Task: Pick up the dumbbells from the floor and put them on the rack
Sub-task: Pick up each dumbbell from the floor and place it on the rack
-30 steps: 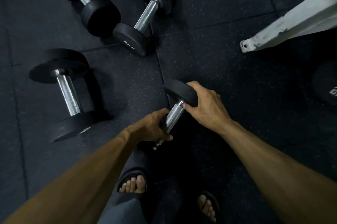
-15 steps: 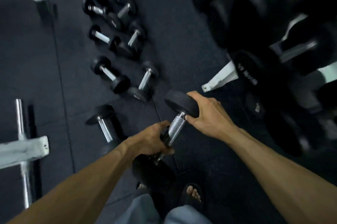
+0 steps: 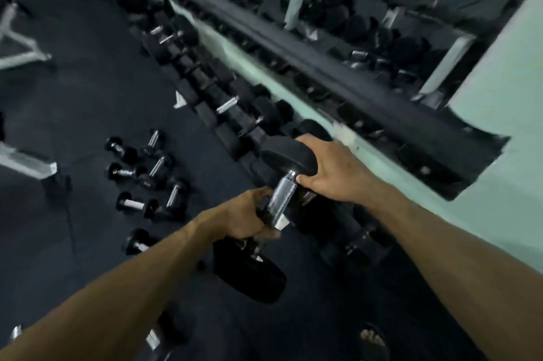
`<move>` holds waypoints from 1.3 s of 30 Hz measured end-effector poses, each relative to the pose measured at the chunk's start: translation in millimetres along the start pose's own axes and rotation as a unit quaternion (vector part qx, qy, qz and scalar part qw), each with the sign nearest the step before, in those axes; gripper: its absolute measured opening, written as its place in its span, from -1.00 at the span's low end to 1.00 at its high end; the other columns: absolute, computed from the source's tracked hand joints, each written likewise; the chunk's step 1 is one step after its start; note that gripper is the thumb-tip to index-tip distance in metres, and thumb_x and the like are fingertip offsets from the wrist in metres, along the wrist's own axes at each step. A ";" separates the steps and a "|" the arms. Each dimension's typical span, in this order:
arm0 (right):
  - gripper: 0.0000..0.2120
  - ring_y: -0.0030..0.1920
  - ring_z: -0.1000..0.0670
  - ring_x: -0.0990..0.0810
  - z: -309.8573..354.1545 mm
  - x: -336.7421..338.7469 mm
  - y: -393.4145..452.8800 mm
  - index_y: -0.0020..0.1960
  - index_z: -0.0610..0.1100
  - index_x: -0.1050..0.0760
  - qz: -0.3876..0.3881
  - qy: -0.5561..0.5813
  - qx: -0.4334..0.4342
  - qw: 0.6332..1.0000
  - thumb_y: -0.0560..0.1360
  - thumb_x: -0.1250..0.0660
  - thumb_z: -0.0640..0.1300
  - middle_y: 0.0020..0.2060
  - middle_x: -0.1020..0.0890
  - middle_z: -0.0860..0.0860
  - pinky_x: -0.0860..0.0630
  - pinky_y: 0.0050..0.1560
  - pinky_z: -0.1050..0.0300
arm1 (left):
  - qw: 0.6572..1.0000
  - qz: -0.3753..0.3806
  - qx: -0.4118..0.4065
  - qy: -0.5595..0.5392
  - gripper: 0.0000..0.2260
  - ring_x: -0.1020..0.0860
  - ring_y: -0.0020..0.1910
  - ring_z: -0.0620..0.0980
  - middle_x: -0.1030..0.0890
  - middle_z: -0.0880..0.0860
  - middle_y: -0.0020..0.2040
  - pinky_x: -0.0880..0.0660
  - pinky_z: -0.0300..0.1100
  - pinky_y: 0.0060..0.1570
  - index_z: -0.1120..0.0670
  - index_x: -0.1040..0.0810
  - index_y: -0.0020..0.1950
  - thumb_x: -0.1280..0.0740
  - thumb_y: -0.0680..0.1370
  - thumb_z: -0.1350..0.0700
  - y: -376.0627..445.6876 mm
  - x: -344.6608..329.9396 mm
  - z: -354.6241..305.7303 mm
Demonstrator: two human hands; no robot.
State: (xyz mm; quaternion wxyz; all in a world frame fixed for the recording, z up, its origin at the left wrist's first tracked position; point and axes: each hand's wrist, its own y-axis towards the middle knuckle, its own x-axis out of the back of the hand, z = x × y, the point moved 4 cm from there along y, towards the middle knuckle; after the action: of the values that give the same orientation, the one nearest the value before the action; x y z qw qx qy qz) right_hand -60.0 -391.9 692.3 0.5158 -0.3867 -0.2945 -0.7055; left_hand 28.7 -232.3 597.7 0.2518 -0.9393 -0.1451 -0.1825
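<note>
Held dumbbell (image 3: 280, 202) was off the floor, carried in both hands in front of the body, just short of the rack (image 3: 235, 107).

Left hand (image 3: 246, 218): fingers curled round the lower part of the knurled chrome handle, clamped on it. Right hand (image 3: 329, 174): fingers wrapped over the upper rubber head, thumb under it near where the handle joins; clamped on the head.

Progress, judged from the layout: this dumbbell was lifted but not yet racked. The rack already carried a long row of black dumbbells, so part of the job looked done. At least 6 small dumbbells (image 3: 141, 175) lay on the dark rubber floor (image 3: 88, 113) to the left, well apart from the hands, and 1 more chrome handle (image 3: 152, 340) showed at the bottom edge. Those were left to collect. A free slot on the rack could not be made out; that area was motion-blurred.

Orientation: the long axis of the held dumbbell ran steeply, tilted rather than level. Upper head pointed up and away towards the rack; lower head (image 3: 249, 275) hung down towards the person, below the left hand. It would probably need levelling before it could sit in a cradle.

A sandalled foot (image 3: 373, 341) showed at lower right.
</note>
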 end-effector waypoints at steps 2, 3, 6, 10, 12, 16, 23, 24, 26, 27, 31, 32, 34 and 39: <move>-0.46 0.00 -0.06 -0.66 -26.8 38.5 0.0 0.31 0.07 -0.39 -0.004 -0.007 -0.002 1.000 0.38 -0.49 -0.05 0.00 -0.68 0.01 -0.60 0.06 -0.04 | 1.000 0.019 -0.009 0.004 -0.47 -0.55 -0.42 -0.05 -0.61 0.01 -0.39 -0.50 -0.12 -0.28 0.02 -0.41 0.26 -0.55 0.37 0.20 25.0 -10.9 -40.1; -0.46 0.01 -0.07 -0.66 -42.8 57.8 0.7 0.31 0.06 -0.40 -0.004 -0.015 -0.002 1.000 0.39 -0.49 -0.05 0.02 -0.68 -0.01 -0.60 0.07 -0.04 | 1.000 0.027 -0.016 0.005 -0.49 -0.53 -0.43 -0.04 -0.60 0.07 -0.38 -0.50 -0.11 -0.29 0.04 -0.40 0.24 -0.54 0.39 0.22 39.8 -18.6 -61.0; -0.45 -0.05 -0.08 -0.68 -98.7 109.5 0.2 0.33 0.06 -0.39 -0.002 -0.039 -0.001 0.999 0.39 -0.49 -0.05 0.00 -0.68 -0.01 -0.62 0.01 -0.05 | 0.999 0.029 -0.021 0.011 -0.56 -0.50 -0.46 -0.05 -0.56 0.13 -0.36 -0.48 -0.17 -0.36 0.07 -0.40 0.20 -0.50 0.43 0.30 86.1 -49.9 -119.0; -0.47 -0.05 -0.06 -0.66 -177.3 171.9 4.3 0.32 0.03 -0.41 0.018 -0.060 -0.015 0.998 0.39 -0.47 -0.06 -0.01 -0.68 0.01 -0.61 0.01 -0.02 | 0.999 0.026 -0.028 0.012 -0.57 -0.51 -0.49 -0.14 -0.57 -0.04 -0.43 -0.47 -0.27 -0.43 0.12 -0.39 0.21 -0.49 0.44 0.28 156.0 -93.0 -185.2; -0.47 -0.07 -0.07 -0.66 -213.9 198.6 7.4 0.31 0.05 -0.41 0.018 -0.067 -0.014 0.997 0.37 -0.47 -0.04 -0.03 -0.67 0.01 -0.61 0.00 -0.04 | 0.999 0.035 -0.037 0.007 -0.53 -0.54 -0.46 -0.16 -0.58 -0.08 -0.41 -0.47 -0.28 -0.38 0.07 -0.39 0.25 -0.51 0.43 0.23 189.5 -110.9 -214.4; -0.50 -0.17 0.00 -0.64 -280.0 235.9 12.7 0.29 0.03 -0.42 0.005 -0.073 -0.030 0.997 0.39 -0.47 -0.10 -0.12 -0.65 0.04 -0.61 -0.07 0.01 | 0.998 0.052 -0.039 0.013 -0.52 -0.60 -0.33 -0.05 -0.65 0.08 -0.27 -0.54 -0.18 -0.27 0.09 -0.39 0.24 -0.52 0.42 0.22 250.3 -136.7 -257.7; -0.45 -0.08 -0.04 -0.63 -362.8 248.8 31.4 0.36 0.04 -0.37 0.003 -0.071 -0.059 0.996 0.43 -0.46 -0.12 -0.04 -0.65 0.00 -0.60 -0.01 0.03 | 0.998 0.045 -0.004 0.052 -0.29 -0.57 0.16 0.06 -0.56 0.11 0.24 -0.51 -0.06 0.21 0.10 -0.30 0.47 -0.55 0.41 0.13 330.1 -161.8 -283.9; -0.45 -0.09 -0.04 -0.64 -370.3 248.5 34.5 0.36 0.04 -0.37 0.003 -0.063 -0.062 0.996 0.43 -0.46 -0.12 -0.04 -0.65 0.00 -0.60 -0.01 0.04 | 0.997 0.048 0.002 0.062 -0.26 -0.54 0.16 0.02 -0.52 0.08 0.26 -0.48 -0.14 0.19 0.09 -0.26 0.50 -0.55 0.41 0.11 336.5 -162.0 -286.2; -0.50 -0.10 -0.06 -0.64 -380.9 247.6 37.9 0.32 0.04 -0.38 0.005 -0.054 -0.070 0.996 0.43 -0.46 -0.11 -0.05 -0.65 -0.01 -0.61 -0.02 0.01 | 0.995 0.058 0.007 0.075 -0.25 -0.52 0.12 -0.04 -0.51 0.01 0.19 -0.45 -0.24 0.09 0.06 -0.27 0.50 -0.55 0.40 0.08 344.4 -160.8 -287.5; -0.52 -0.10 -0.07 -0.64 -384.1 247.8 38.9 0.30 0.03 -0.39 0.007 -0.053 -0.073 0.996 0.43 -0.46 -0.10 -0.05 -0.65 -0.02 -0.61 -0.02 -0.01 | 0.995 0.061 0.004 0.077 -0.27 -0.52 0.09 -0.05 -0.51 -0.02 0.12 -0.44 -0.26 0.04 0.05 -0.30 0.48 -0.56 0.39 0.08 346.4 -159.1 -289.1; -0.53 -0.10 -0.08 -0.64 -389.5 247.3 35.5 0.28 0.01 -0.39 0.007 -0.056 -0.077 0.995 0.42 -0.47 -0.09 -0.05 -0.66 -0.03 -0.61 -0.03 -0.03 | 0.995 0.059 0.006 0.083 -0.35 -0.52 0.02 -0.09 -0.51 -0.10 0.02 -0.40 -0.32 -0.04 0.01 -0.36 0.40 -0.56 0.39 0.08 345.8 -159.6 -290.1; -0.53 -0.10 -0.08 -0.64 -390.4 247.3 34.4 0.27 0.01 -0.39 0.005 -0.056 -0.080 0.995 0.42 -0.46 -0.09 -0.05 -0.66 -0.03 -0.61 -0.03 -0.04 | 0.995 0.059 0.004 0.085 -0.35 -0.52 0.02 -0.08 -0.52 -0.09 0.04 -0.41 -0.32 -0.03 0.02 -0.36 0.41 -0.56 0.39 0.07 346.4 -160.2 -290.7; -0.53 -0.10 -0.09 -0.64 -391.6 247.1 31.8 0.28 0.02 -0.39 -0.002 -0.059 -0.088 0.994 0.42 -0.46 -0.09 -0.05 -0.66 -0.04 -0.61 -0.04 -0.04 | 0.993 0.066 0.003 0.093 -0.35 -0.53 0.05 -0.07 -0.53 -0.06 0.09 -0.42 -0.30 0.01 0.02 -0.37 0.41 -0.56 0.39 0.07 347.7 -160.9 -292.1; -0.48 -0.08 -0.10 -0.64 -393.2 248.6 27.1 0.33 0.01 -0.36 0.006 -0.068 -0.101 0.993 0.43 -0.46 -0.08 -0.02 -0.65 -0.07 -0.60 -0.04 0.02 | 0.989 0.080 -0.004 0.126 -0.34 -0.52 0.11 -0.07 -0.53 -0.07 0.15 -0.41 -0.27 0.07 -0.02 -0.37 0.41 -0.56 0.38 0.03 353.0 -162.5 -292.5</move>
State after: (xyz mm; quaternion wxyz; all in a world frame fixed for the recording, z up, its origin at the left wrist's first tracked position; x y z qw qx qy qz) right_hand -171.2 -844.4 696.5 0.4571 -0.4859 -0.2540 -0.7003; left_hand -66.4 -709.0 617.7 0.2777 -0.9183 -0.0361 -0.2798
